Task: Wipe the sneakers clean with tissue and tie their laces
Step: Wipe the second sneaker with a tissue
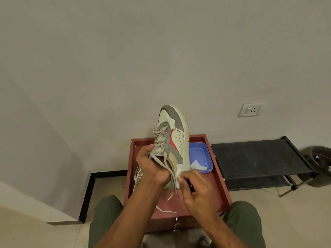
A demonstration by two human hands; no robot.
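While left grip (pixel 152 169) holds sneaker (pixel 174 129), tissue (pixel 180 173) touching

Dim, even indoor light; wide-angle edges curve.

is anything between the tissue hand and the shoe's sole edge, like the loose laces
Nothing visible. The right hand presses the tissue straight onto the sneaker near its heel; the loose laces hang just left of that spot, by the left hand.
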